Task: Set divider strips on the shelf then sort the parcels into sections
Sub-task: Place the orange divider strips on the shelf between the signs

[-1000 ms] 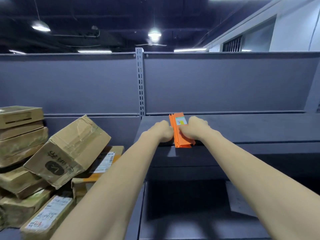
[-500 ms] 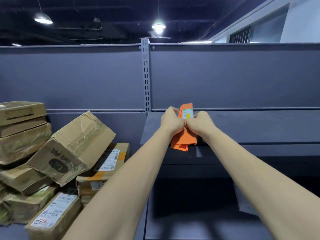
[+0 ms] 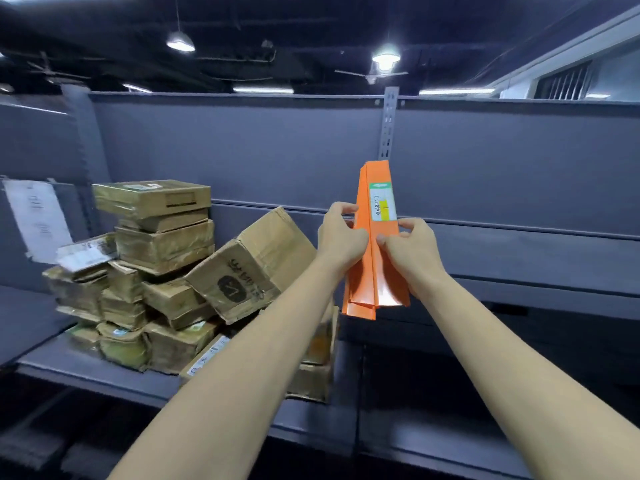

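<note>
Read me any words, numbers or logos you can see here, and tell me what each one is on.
No text reads cleanly.
Sticker on the orange divider strips: handwriting too blurred to read.
Tilted cardboard box: dark badge with a "V"-like mark; the handwriting beside it is illegible.
Paper sheet on the left upright: blurred.
Shipping labels on the lower parcels: too small.

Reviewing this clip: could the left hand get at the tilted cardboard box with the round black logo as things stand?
Probably not right away. The left hand grips the orange divider strips together with the right hand. The tilted box lies unobstructed just below and left, so the path looks free once it lets go.
</note>
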